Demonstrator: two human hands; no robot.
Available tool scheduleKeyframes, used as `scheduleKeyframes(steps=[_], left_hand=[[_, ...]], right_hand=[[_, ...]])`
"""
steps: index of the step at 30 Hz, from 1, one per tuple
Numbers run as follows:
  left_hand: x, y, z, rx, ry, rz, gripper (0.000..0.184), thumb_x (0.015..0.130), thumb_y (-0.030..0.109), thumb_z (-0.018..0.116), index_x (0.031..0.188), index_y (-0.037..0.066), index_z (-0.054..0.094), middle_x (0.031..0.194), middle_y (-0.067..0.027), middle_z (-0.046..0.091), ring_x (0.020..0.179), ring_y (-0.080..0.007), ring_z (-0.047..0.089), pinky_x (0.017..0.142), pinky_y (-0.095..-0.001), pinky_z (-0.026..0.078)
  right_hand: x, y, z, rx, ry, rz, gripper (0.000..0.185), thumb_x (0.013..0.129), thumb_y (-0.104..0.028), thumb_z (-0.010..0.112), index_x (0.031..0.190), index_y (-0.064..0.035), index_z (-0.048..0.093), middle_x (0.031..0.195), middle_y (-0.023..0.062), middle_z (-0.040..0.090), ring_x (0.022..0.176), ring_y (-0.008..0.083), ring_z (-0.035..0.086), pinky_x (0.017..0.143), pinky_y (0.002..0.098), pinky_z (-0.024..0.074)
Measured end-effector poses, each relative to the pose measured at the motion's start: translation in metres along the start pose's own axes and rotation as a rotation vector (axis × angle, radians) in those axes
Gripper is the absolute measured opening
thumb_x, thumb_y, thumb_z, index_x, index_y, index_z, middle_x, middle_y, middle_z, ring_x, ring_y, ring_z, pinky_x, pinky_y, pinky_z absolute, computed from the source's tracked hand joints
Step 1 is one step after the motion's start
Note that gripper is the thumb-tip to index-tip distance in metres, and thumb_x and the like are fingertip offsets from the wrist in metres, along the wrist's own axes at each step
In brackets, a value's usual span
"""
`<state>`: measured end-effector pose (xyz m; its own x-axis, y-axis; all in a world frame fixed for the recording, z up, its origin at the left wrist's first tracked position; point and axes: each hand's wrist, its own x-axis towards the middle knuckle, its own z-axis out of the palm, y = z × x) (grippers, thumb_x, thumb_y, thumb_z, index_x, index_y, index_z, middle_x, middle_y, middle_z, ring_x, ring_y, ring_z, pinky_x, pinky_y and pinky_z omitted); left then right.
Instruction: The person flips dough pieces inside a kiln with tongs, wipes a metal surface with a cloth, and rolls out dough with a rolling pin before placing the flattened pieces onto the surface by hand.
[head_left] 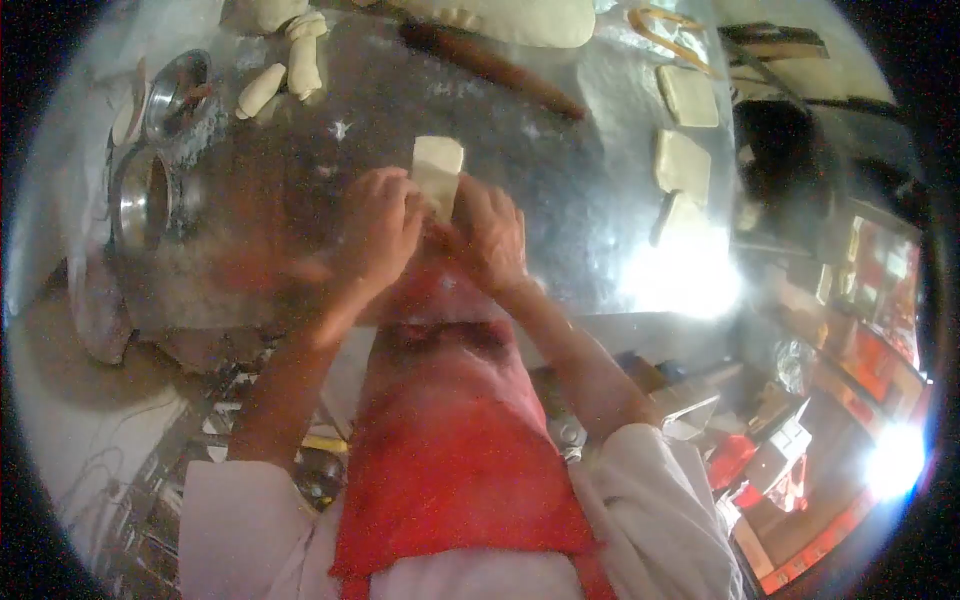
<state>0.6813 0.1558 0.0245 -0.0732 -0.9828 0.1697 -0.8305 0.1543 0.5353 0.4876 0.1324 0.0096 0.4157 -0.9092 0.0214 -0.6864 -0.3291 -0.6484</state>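
The dough strip (438,168) lies on the near side of the rolling pin (492,70), long axis running toward it; left hand (385,228) and right hand (490,232) (neither clearly nearer) flank the strip's end farther from the pin, each grip pinching it.

Cream dough (438,165), red apron (455,460)
The counter (350,110) is mottled dark grey with white smudges, the rolling pin (490,68) reddish brown, the sleeves (245,510) off-white, the bowls (132,205) silvery.
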Motion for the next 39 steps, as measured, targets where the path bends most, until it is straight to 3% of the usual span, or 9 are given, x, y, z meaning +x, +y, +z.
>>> scheduleKeyframes(steps=[4,10,12,15,20,24,26,32,39], left_hand=[[-0.003,-0.024,0.017,-0.168,-0.063,-0.273,0.036,0.089,0.007,0.073,0.121,0.003,0.056,0.126,-0.0179,0.058,0.122,-0.0381,0.054,0.108,-0.0466,0.042],[0.060,-0.053,0.032,-0.189,-0.044,-0.062,0.046,0.090,0.009,0.072,0.133,0.005,0.057,0.132,-0.0172,0.060,0.127,-0.0363,0.056,0.111,-0.0420,0.043],[0.085,-0.047,0.037,-0.200,0.064,0.028,0.029,0.090,0.012,0.067,0.118,0.002,0.064,0.120,-0.0206,0.067,0.117,-0.0412,0.061,0.101,-0.0470,0.048],[0.101,-0.037,0.031,-0.198,-0.369,-0.270,0.021,0.091,0.009,0.070,0.111,0.003,0.066,0.120,-0.0174,0.066,0.114,-0.0366,0.063,0.097,-0.0440,0.051],[0.060,0.009,-0.030,-0.070,-0.248,0.312,0.013,0.091,0.019,0.069,0.097,0.008,0.069,0.101,-0.0138,0.065,0.097,-0.0362,0.063,0.084,-0.0509,0.050],[0.004,-0.008,-0.019,-0.082,-0.253,0.188,0.016,0.094,0.010,0.066,0.103,-0.002,0.066,0.103,-0.0162,0.068,0.099,-0.0380,0.067,0.086,-0.0451,0.053],[-0.003,-0.007,-0.020,-0.109,-0.204,0.261,0.020,0.097,0.014,0.062,0.108,-0.001,0.067,0.106,-0.0179,0.070,0.104,-0.0384,0.066,0.090,-0.0475,0.052],[0.051,0.022,-0.009,0.015,-0.146,0.139,0.033,0.098,0.028,0.062,0.122,0.006,0.068,0.118,-0.0168,0.072,0.115,-0.0397,0.065,0.106,-0.0537,0.045],[0.055,0.031,0.039,0.208,-0.325,0.097,0.075,0.093,0.056,0.067,0.153,0.014,0.048,0.165,-0.0127,0.036,0.152,-0.0430,0.028,0.120,-0.0706,0.019]], right_hand=[[0.018,-0.014,-0.001,0.056,-0.062,0.297,0.079,0.081,-0.042,0.082,0.147,-0.0135,0.049,0.127,0.0157,0.063,0.121,0.0368,0.059,0.097,0.0500,0.0452],[0.035,-0.019,-0.009,0.058,-0.052,0.409,0.096,0.074,-0.043,0.088,0.151,-0.0097,0.042,0.130,0.0183,0.063,0.118,0.0402,0.063,0.094,0.0522,0.0505],[0.040,-0.016,-0.010,0.037,-0.053,0.437,0.102,0.071,-0.043,0.090,0.153,-0.0093,0.039,0.132,0.0189,0.063,0.117,0.0409,0.064,0.094,0.0527,0.0520],[0.043,-0.016,-0.009,0.054,-0.112,0.487,0.109,0.067,-0.041,0.092,0.154,-0.0097,0.035,0.135,0.0196,0.062,0.117,0.0413,0.065,0.095,0.0525,0.0533],[0.044,-0.014,-0.010,0.093,-0.112,0.503,0.094,0.077,-0.033,0.086,0.153,-0.0092,0.036,0.131,0.0213,0.063,0.117,0.0416,0.065,0.092,0.0513,0.0548],[0.047,0.011,-0.010,0.079,-0.169,0.358,0.077,0.081,-0.030,0.081,0.147,-0.0091,0.045,0.126,0.0215,0.063,0.110,0.0418,0.066,0.088,0.0509,0.0557],[0.066,0.053,-0.010,-0.280,-0.160,0.017,0.061,0.084,-0.029,0.077,0.138,-0.0103,0.055,0.121,0.0201,0.064,0.110,0.0405,0.064,0.089,0.0515,0.0537],[0.167,0.082,-0.070,-0.425,0.181,-0.041,0.047,0.089,-0.026,0.071,0.132,-0.0128,0.059,0.121,0.0162,0.062,0.120,0.0365,0.056,0.098,0.0540,0.0462],[0.055,0.117,-0.065,-0.390,0.121,0.130,0.064,0.086,-0.020,0.068,0.147,-0.0154,0.050,0.136,0.0131,0.057,0.125,0.0353,0.054,0.110,0.0534,0.0378]])
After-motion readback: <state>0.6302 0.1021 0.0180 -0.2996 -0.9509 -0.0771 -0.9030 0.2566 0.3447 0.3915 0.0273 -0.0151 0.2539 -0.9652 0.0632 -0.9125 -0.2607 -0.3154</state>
